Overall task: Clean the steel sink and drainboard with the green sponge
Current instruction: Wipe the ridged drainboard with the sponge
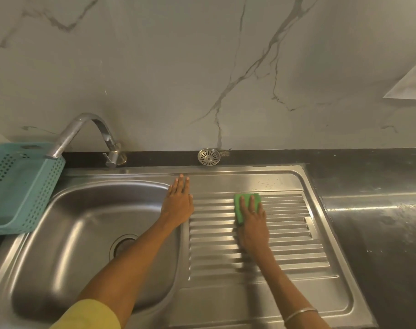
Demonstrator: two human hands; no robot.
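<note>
The steel sink basin lies at the left, with its round drain partly behind my left forearm. To its right is the ribbed steel drainboard. My right hand presses the green sponge flat onto the upper ribs, fingers straight on top of it. My left hand rests flat on the steel strip between basin and drainboard, fingers straight and pointing at the wall. Dried spots mark the flat steel just behind the sponge.
A curved steel tap reaches over the basin's back left corner. A teal perforated basket sits at the left edge of the sink. A round steel strainer stands on the dark ledge. Dark countertop extends right, marble wall behind.
</note>
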